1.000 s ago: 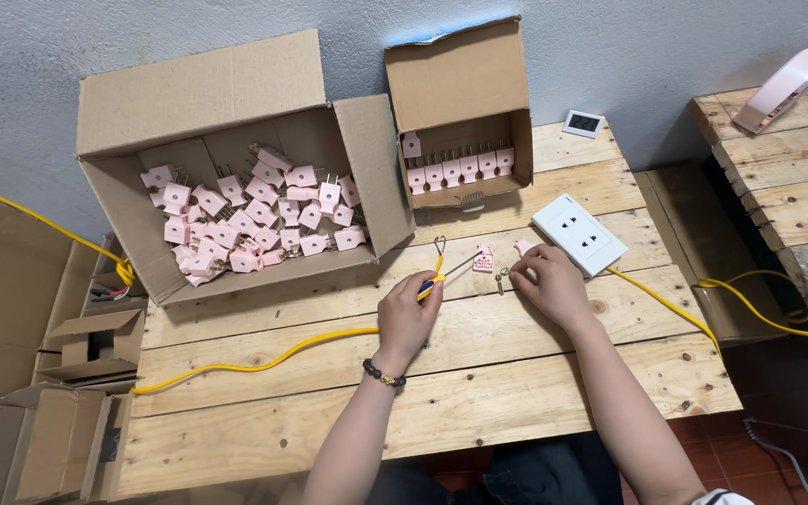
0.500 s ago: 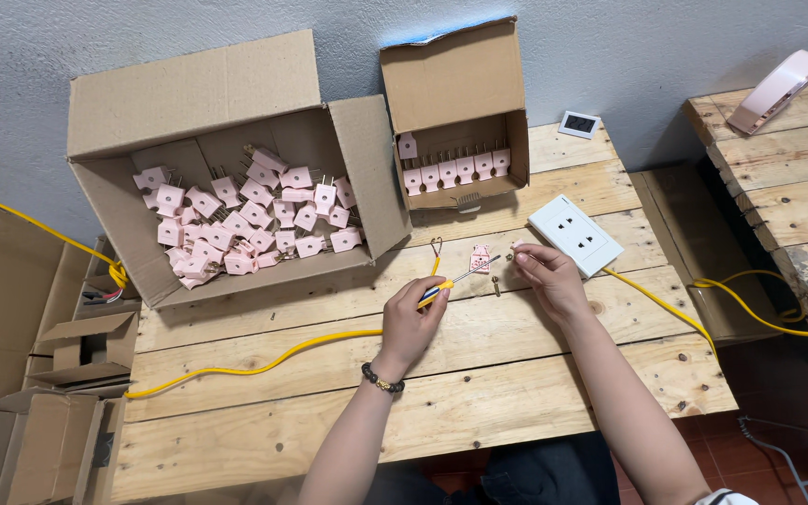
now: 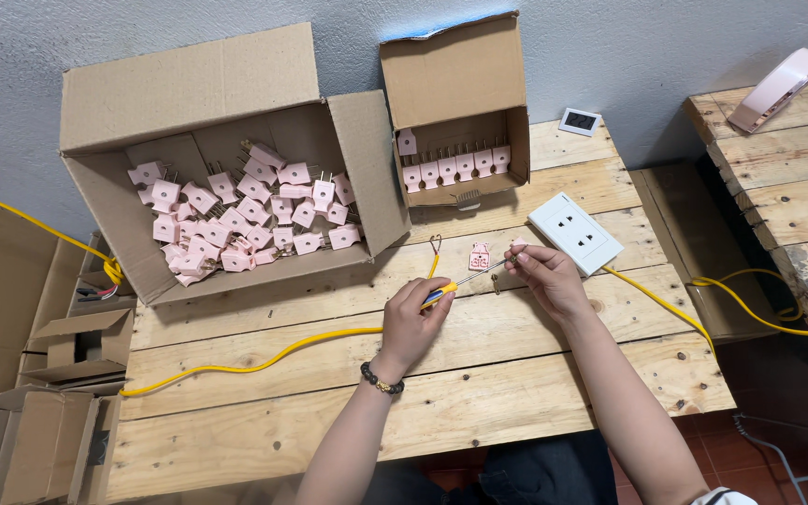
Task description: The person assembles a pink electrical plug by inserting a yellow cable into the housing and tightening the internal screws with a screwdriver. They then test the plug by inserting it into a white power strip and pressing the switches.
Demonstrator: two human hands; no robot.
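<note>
My left hand [image 3: 413, 318] grips a small screwdriver [image 3: 451, 288] with a yellow and blue handle, its shaft pointing right toward my right hand [image 3: 544, 276]. My right hand pinches a small pink plug piece [image 3: 517, 247] at the fingertips. Another pink plug part [image 3: 479, 255] lies on the wooden table [image 3: 348, 393] between the hands. A yellow cable end [image 3: 434, 252] with bare wires lies just above my left hand.
A large open cardboard box [image 3: 114, 224] holds several pink plugs [image 3: 236, 220]. A smaller box [image 3: 455, 122] holds a row of them. A white wall socket [image 3: 575, 233] on a yellow cord lies at right. Empty cartons [image 3: 67, 374] stand at left, a second pallet table [image 3: 787, 187] at right.
The view has shifted slightly. My hands stay close together over the plug part, with the screwdriver tip brought nearer my right fingertips.
</note>
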